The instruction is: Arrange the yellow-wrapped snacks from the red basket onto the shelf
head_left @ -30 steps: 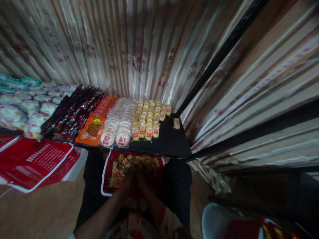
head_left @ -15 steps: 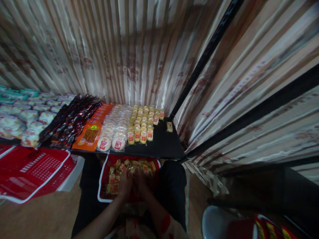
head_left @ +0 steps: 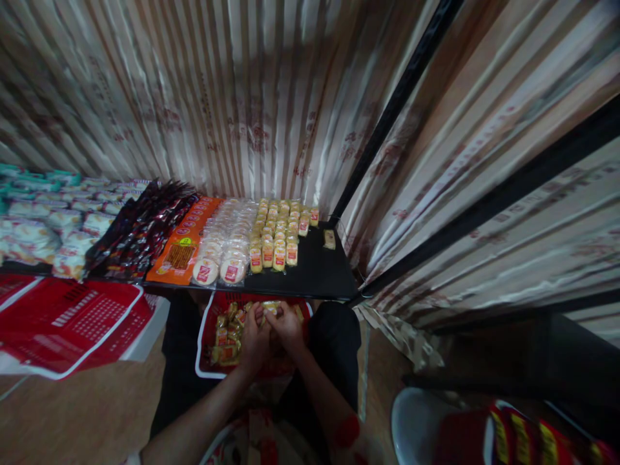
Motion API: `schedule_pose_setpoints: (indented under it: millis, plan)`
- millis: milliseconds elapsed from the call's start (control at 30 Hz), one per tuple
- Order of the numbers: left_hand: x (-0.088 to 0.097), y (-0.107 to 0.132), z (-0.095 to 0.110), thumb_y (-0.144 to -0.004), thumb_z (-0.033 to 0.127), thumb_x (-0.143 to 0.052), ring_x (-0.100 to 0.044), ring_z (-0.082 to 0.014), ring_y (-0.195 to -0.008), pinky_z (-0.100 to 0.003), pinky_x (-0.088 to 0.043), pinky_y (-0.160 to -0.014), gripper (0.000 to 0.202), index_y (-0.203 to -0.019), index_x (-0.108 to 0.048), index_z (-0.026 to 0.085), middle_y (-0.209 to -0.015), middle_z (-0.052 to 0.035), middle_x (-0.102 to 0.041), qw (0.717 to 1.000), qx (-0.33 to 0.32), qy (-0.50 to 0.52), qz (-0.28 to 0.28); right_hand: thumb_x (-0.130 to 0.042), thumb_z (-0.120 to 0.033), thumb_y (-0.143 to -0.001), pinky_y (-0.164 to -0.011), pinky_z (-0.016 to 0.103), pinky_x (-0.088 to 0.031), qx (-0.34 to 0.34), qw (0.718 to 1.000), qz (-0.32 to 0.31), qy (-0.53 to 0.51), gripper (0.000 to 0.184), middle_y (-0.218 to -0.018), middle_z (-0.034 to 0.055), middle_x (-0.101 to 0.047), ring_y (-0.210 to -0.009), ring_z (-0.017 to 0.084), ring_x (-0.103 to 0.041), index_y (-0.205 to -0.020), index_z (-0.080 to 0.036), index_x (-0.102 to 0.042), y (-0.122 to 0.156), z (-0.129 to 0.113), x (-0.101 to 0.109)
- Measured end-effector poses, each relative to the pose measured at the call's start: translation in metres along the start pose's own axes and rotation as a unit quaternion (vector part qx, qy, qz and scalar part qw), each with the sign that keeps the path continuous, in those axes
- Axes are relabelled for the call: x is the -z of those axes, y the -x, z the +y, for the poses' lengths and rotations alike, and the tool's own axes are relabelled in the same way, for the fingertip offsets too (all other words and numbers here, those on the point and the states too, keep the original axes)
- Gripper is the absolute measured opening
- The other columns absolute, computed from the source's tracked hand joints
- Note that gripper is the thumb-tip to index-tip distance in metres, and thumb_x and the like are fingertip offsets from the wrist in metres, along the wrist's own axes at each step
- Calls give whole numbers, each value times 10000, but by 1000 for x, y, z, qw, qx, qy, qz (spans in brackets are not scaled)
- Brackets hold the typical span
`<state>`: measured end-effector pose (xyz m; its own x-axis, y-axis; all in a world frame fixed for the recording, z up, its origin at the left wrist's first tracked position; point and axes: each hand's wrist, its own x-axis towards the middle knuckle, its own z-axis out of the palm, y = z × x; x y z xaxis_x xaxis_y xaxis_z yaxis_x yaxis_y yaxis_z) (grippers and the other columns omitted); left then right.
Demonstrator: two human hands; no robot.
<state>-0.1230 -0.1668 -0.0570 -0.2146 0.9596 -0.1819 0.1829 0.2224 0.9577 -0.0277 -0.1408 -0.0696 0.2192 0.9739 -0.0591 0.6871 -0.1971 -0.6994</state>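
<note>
Left hand (head_left: 254, 330) and right hand (head_left: 289, 328), fingers curled, pinch 1 glossy oblong snack (head_left: 270, 306)
It's over a white-rimmed red plastic basket (head_left: 199, 352), before a flat black shelf (head_left: 310, 278) and pleated, striped curtain (head_left: 271, 97).

Along the shelf (head_left: 310, 279), from left to right, lie snack bags (head_left: 33, 237), overlapping pouches (head_left: 138, 242), a flat packet (head_left: 179, 258), wrapped crackers (head_left: 232, 268) and rows of wrapped cakes (head_left: 274, 242), with a lone packet (head_left: 329, 239) by the right end. A curtain (head_left: 271, 97) hangs behind. Before the shelf, between the legs (head_left: 336, 342), sits a basket (head_left: 200, 345) of loose packets (head_left: 225, 336); over it, the hands (head_left: 255, 339) hold one packet (head_left: 271, 306) between them. Another basket (head_left: 62, 323) is at left, below the shelf's front edge.
</note>
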Motion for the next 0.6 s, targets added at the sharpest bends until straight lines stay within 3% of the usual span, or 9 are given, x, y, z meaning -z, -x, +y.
schedule_pose_setpoints:
  millis: [267, 400, 600]
  plan:
    - [-7, 0, 2, -737, 121, -432, -574, -186, -1058, -363, -418, -978, 390, -1116, -525, 138, -1141, -115, -611, 998, -37, -15, -51, -529, -478, -758, -546, 208, -368, 1, 999, -11, -39, 267, -705, -9, -679, -594, 121, -585, -749, -217, -584, -6, -8, 29]
    - [-12, -2, 0, -774, 191, -443, -574, -199, -1049, -391, -413, -973, 350, -1110, -531, 150, -1142, -118, -606, 996, -57, -11, -62, -524, -492, -754, -553, 214, -384, -10, 999, -5, -51, 284, -688, -1, -675, -604, 131, -596, -738, -214, -581, -10, -9, 39]
    - [-24, -10, 4, -773, 248, -492, -614, -187, -950, -348, -477, -877, 311, -1063, -552, 155, -1052, -106, -639, 992, -58, 61, -91, -520, -505, -749, -559, 224, -401, -15, 998, 5, -61, 298, -680, -2, -678, -596, 136, -602, -732, -217, -592, -15, -13, 58]
